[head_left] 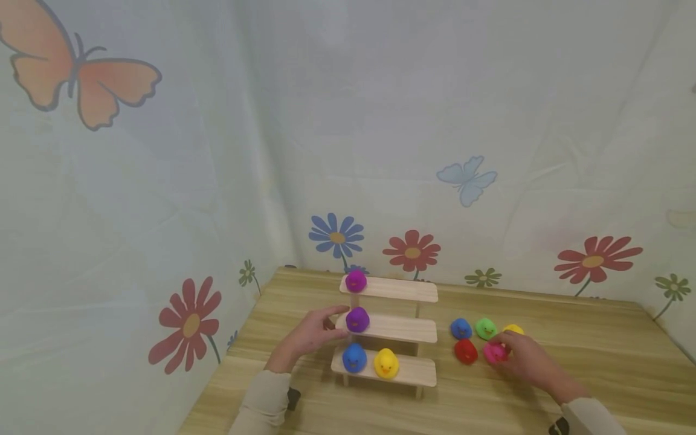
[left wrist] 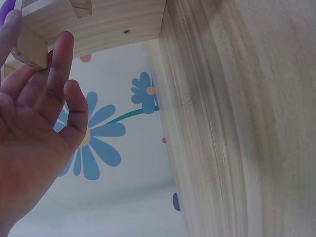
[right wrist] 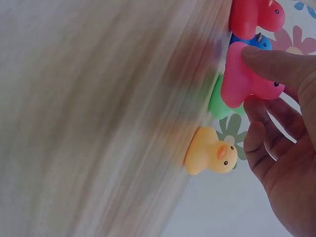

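A three-tier wooden stand (head_left: 405,327) holds a magenta-purple duck (head_left: 356,281) on its top tier and a purple duck (head_left: 357,319) on the middle one. On its lowest tier sit a blue duck (head_left: 354,358) and a yellow duck (head_left: 386,364). My left hand (head_left: 311,333) is at the middle tier's left end, fingers loosely extended around the board's end beside the purple duck. At the right, my right hand (head_left: 526,360) pinches a pink duck (right wrist: 242,76) between thumb and fingers. Whether the pink duck touches the table cannot be told.
Around the right hand on the wooden table (head_left: 592,344) are a red duck (head_left: 466,351), another blue duck (head_left: 461,328), a green duck (head_left: 486,328) and another yellow duck (right wrist: 210,153). A flower-printed curtain (head_left: 370,181) hangs behind and to the left.
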A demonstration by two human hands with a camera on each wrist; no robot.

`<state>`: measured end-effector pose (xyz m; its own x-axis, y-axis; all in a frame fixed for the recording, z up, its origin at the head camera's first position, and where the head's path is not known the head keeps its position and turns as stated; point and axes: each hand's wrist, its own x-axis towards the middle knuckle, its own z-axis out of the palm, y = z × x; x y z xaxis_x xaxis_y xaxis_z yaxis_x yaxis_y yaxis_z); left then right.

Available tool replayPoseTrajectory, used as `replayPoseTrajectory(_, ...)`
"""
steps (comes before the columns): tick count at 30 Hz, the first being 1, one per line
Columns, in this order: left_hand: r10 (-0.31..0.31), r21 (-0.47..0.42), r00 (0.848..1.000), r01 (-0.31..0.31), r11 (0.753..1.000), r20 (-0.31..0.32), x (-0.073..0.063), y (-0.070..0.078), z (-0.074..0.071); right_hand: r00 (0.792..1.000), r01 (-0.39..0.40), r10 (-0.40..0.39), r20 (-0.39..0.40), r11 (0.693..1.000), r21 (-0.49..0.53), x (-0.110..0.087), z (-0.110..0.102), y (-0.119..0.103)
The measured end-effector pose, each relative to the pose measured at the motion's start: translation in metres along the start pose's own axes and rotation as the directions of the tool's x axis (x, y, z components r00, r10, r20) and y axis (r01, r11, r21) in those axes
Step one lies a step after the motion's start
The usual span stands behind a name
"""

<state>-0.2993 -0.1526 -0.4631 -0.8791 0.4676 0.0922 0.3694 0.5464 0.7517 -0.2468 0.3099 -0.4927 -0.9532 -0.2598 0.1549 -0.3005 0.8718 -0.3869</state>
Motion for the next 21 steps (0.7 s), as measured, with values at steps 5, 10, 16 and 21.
replayPoseTrajectory(5, -0.004, -0.006, 1.000, 0.004, 1.000, 0.001, 0.0000, 0.0006, -0.0001, 1.000, 0.010, -0.010, -0.009, 1.000, 0.002, 0.0005, 0.0016, 0.0019)
replayPoseTrajectory(10, -0.002, -0.001, 1.000, 0.002, 1.000, 0.002, 0.0004, 0.0004, 0.0000, 1.000, 0.018, -0.018, -0.015, 1.000, 0.002, 0.0009, 0.0035, 0.0048)
replayPoseTrajectory(16, -0.002, 0.010, 1.000, 0.002, 1.000, 0.000, 0.0010, -0.0007, 0.0004, 1.000, -0.013, 0.013, 0.010, 1.000, 0.015, 0.0014, 0.0048, 0.0065)
replayPoseTrajectory(21, -0.006, 0.011, 1.000, 0.006, 1.000, -0.003, 0.0011, -0.0007, 0.0009, 1.000, -0.024, 0.023, 0.019, 0.999, 0.021, 0.0034, 0.0062, 0.0086)
